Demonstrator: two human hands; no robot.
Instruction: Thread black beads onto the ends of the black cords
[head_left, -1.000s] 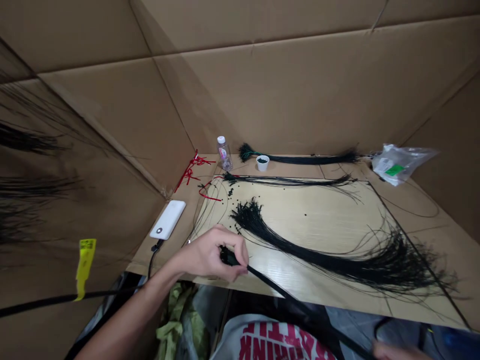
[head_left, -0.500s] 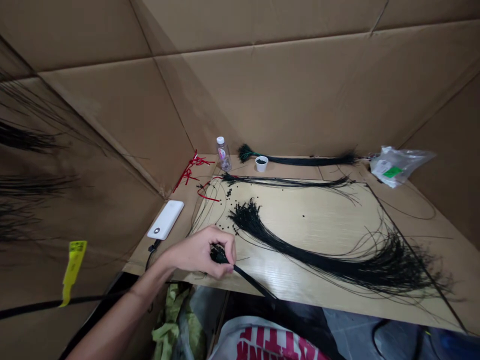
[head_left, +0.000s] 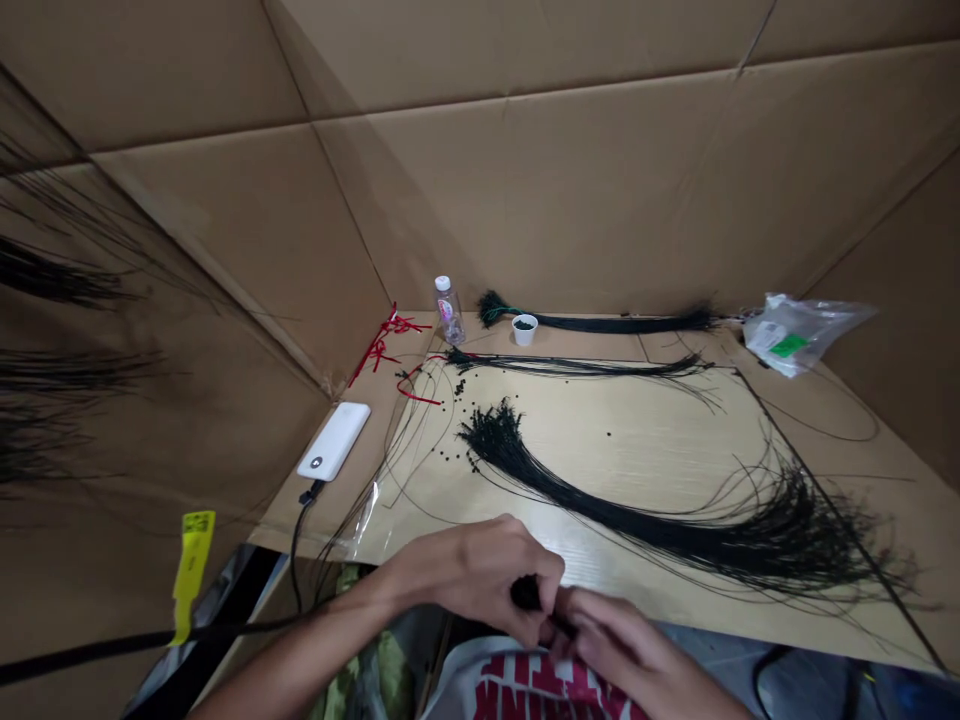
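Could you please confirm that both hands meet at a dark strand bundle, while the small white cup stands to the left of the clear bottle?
Not quite: the head view shows the small white cup to the right of the clear bottle. The left hand and right hand do meet at a dark strand bundle.

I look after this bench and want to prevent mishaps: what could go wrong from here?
The white cup stands uncovered, so a knock might spill its black contents. The cable runs close to the left forearm and could snag. The loose black beads might roll if brushed.
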